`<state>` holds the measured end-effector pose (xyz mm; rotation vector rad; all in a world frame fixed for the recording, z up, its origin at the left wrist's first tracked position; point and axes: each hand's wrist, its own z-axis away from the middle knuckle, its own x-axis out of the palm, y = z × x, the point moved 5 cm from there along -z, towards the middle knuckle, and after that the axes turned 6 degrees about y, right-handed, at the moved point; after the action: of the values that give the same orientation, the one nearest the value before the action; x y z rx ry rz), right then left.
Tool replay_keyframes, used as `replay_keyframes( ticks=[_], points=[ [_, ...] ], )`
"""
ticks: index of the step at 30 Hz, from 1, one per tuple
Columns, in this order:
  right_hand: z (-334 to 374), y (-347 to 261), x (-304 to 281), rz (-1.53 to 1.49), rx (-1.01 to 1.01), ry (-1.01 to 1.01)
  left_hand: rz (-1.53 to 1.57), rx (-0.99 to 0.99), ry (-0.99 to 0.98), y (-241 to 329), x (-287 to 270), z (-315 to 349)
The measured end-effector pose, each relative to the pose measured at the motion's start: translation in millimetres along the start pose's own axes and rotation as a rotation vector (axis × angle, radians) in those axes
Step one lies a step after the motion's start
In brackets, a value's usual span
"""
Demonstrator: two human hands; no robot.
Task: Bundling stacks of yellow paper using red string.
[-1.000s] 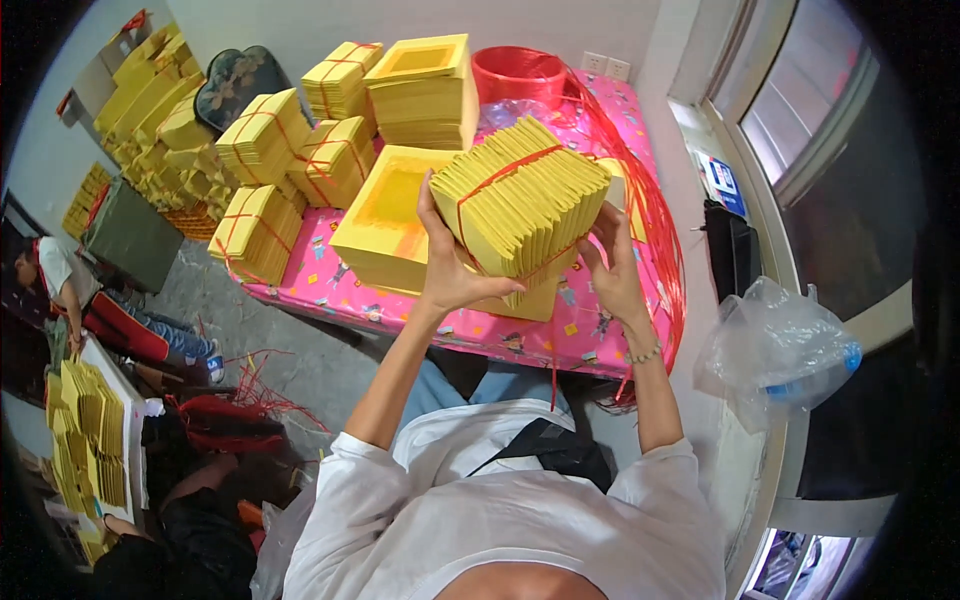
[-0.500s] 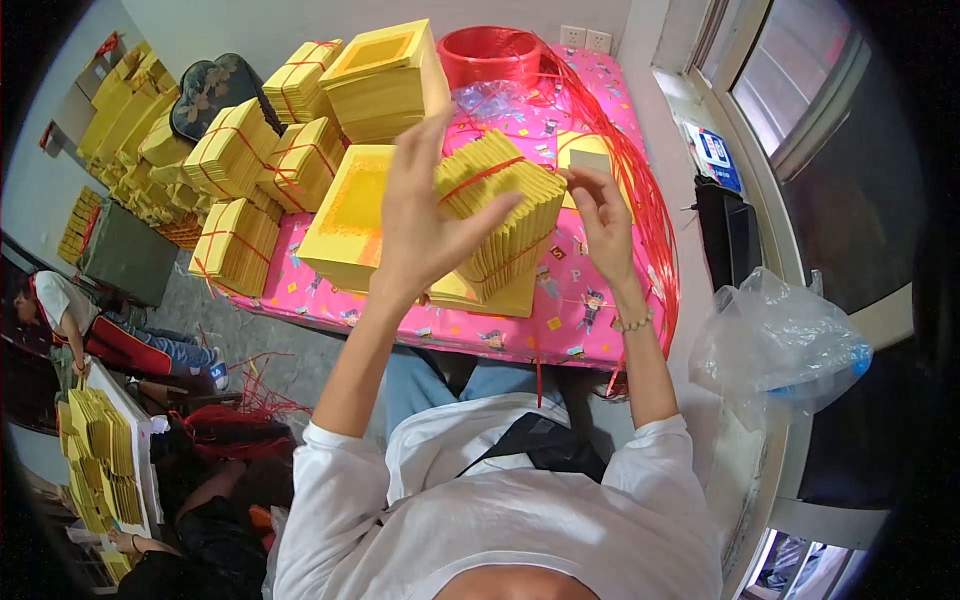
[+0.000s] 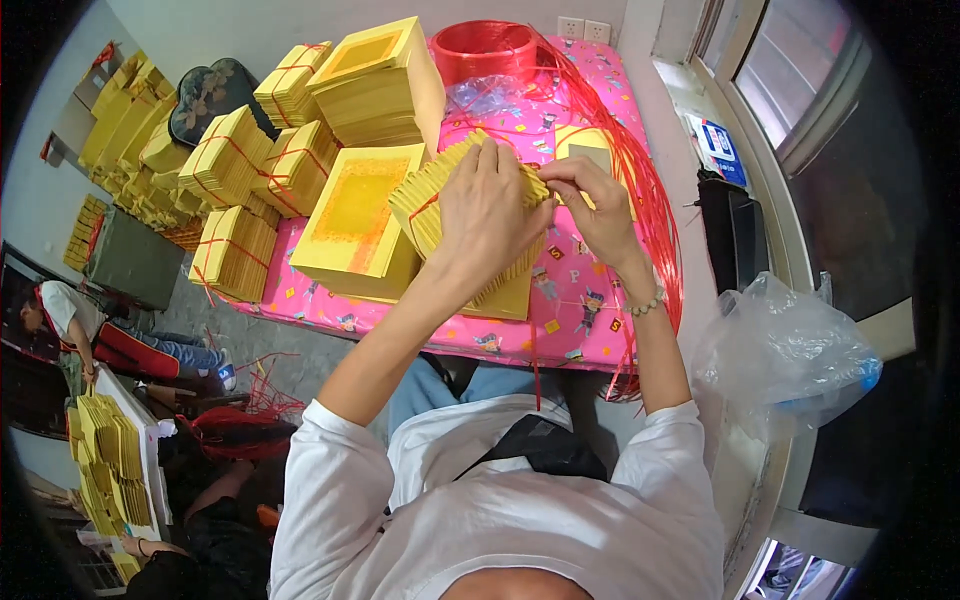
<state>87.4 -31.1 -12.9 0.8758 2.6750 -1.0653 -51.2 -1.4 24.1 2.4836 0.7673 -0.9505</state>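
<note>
A thick bundle of folded yellow paper [image 3: 408, 190], bound with a red plastic strap, stands tilted on a low pile of flat yellow sheets [image 3: 507, 305]. My left hand [image 3: 482, 208] lies over the bundle's top, its fingers together and bent down around it, hiding much of the paper. At the bundle's right upper corner, my right hand [image 3: 600, 210] has thumb and forefinger closed in a pinch. What sits between those fingertips is too small to tell. Just left of the bundle is a large stack of yellow paper [image 3: 365, 210] with an orange-edged square on top.
Strapped yellow bundles [image 3: 225, 150] and a taller stack [image 3: 385, 95] fill the left of the pink patterned table [image 3: 480, 345]. Long red straps [image 3: 625, 130] trail down its right side from a red coil [image 3: 485, 50]. Window ledge right holds a plastic bag [image 3: 785, 350]. Other people work lower left.
My left hand has come down from an open, raised pose onto the bundle. The bundle has shifted slightly left, and my right hand has moved left to its corner.
</note>
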Motion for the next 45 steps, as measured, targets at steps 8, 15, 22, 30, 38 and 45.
replay_keyframes(
  ticks=[8, 15, 22, 30, 38, 45],
  points=[
    [0.3, -20.7, 1.8, 0.239, -0.243, -0.067, -0.021, -0.005, 0.008, -2.9, -2.4, 4.8],
    [3.6, -7.7, 0.6, 0.192, -0.196, -0.044, -0.021, 0.019, 0.011, 1.1, 3.0, 6.0],
    [10.6, -8.3, 2.1, 0.168, -0.141, -0.043, -0.047, -0.015, -0.063, -1.5, 5.9, 8.2],
    [18.2, -8.6, -2.6, 0.145, -0.134, -0.033, 0.115, -0.086, -0.059, 3.3, -6.8, 2.7],
    [25.6, 6.3, 0.1, -0.193, 0.222, 0.123, 0.137, 0.023, 0.172, 1.4, -14.3, 10.1],
    [25.4, 8.1, -0.8, -0.134, 0.265, 0.088, 0.118, 0.103, 0.077, 8.4, -3.4, 12.7]
  ],
)
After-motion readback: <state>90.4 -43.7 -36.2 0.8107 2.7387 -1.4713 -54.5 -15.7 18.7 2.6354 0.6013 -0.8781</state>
